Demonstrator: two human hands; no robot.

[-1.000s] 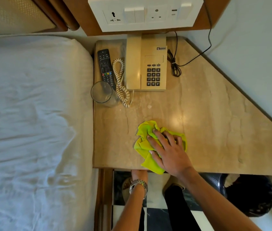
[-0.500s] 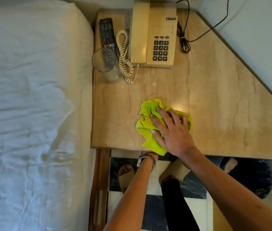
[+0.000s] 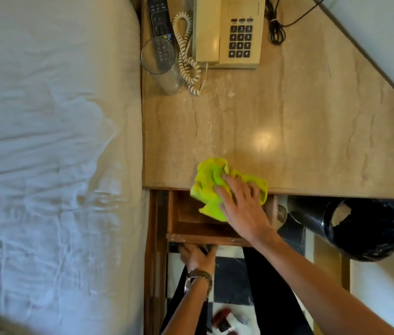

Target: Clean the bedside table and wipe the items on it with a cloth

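My right hand (image 3: 241,204) presses a crumpled yellow-green cloth (image 3: 209,187) over the front edge of the beige marble bedside table (image 3: 300,131); part of the cloth hangs above an open wooden drawer (image 3: 191,226). My left hand (image 3: 197,256), with a wristwatch, grips the drawer's front from below. At the back of the table stand a beige telephone (image 3: 229,30) with a coiled cord (image 3: 186,54), a black remote (image 3: 159,20) and an empty clear glass (image 3: 162,64).
A bed with a white sheet (image 3: 53,153) runs along the table's left side. A black waste bin (image 3: 360,228) stands on the floor at the right. A black cable (image 3: 275,27) lies behind the phone. Checkered floor tiles (image 3: 229,286) show below.
The drawer under the table top has been pulled out by my left hand. My right hand has slid the cloth toward the front edge, where it now overhangs.
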